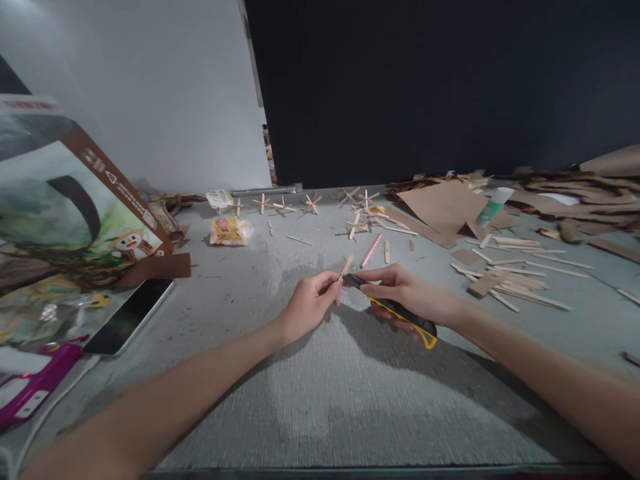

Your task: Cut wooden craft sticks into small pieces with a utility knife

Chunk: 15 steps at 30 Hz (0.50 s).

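Observation:
My left hand (314,301) pinches a short wooden craft stick (347,265) between thumb and fingers, its free end pointing up and away. Closed around a black and yellow utility knife (400,312), my right hand (400,288) brings the knife's front end close against the stick. Whether the blade touches the wood is too small to tell. Just beyond my hands lie a pink patterned pencil (371,251) and a short piece of stick (387,251). Farther back stand several star shapes made of crossed sticks (313,204).
Loose craft sticks (525,283) are heaped at the right, near brown cardboard (435,207) and a green-and-white tube (494,205). On the left are a phone (131,317), a purple power strip (43,383) with a cable, a printed bag (100,200) and a yellow packet (231,231).

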Available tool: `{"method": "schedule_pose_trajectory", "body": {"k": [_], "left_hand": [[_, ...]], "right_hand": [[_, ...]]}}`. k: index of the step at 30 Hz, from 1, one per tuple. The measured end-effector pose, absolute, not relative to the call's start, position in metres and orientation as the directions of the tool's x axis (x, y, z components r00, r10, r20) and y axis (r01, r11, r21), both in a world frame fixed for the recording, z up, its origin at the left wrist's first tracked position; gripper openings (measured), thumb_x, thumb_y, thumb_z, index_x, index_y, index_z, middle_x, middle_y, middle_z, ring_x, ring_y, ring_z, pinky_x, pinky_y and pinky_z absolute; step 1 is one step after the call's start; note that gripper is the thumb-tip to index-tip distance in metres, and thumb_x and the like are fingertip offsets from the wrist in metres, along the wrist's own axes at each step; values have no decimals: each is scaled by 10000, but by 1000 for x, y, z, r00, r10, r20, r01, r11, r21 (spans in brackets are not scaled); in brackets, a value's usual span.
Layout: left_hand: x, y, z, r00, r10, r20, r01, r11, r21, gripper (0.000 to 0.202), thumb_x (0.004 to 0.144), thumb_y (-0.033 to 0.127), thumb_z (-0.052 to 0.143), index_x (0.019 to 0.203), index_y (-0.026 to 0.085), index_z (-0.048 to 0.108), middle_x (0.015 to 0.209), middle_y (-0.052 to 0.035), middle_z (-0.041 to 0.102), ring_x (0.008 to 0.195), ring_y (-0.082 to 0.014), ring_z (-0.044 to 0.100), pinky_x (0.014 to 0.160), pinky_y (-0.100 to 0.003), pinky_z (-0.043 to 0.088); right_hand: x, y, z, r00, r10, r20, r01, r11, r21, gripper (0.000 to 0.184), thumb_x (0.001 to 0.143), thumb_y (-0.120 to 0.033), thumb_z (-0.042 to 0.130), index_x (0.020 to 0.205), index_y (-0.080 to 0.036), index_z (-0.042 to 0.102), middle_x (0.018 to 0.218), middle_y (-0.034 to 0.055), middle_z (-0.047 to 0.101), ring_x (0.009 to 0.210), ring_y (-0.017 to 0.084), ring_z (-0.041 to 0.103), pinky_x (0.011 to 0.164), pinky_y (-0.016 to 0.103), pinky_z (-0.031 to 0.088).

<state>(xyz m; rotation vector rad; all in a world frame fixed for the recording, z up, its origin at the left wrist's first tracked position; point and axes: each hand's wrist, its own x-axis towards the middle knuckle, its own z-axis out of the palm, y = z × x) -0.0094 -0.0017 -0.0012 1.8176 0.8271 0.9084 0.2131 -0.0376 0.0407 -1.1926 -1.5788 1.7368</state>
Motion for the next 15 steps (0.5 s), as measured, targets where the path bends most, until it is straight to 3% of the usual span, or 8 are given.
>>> {"method": "schedule_pose_trajectory", "body": {"k": [15], "left_hand": [[-8, 3, -4, 515, 838, 180, 55, -242, 969, 396, 976, 578, 600, 914, 188, 621, 701, -13, 657, 574, -121, 504, 590, -285, 398]], "right_hand": [[202, -42, 31, -435, 854, -286, 57, -291, -955, 575, 902, -516, 728, 1372, -192, 663, 548, -94, 528, 325, 84, 437, 314, 192, 343]]}}
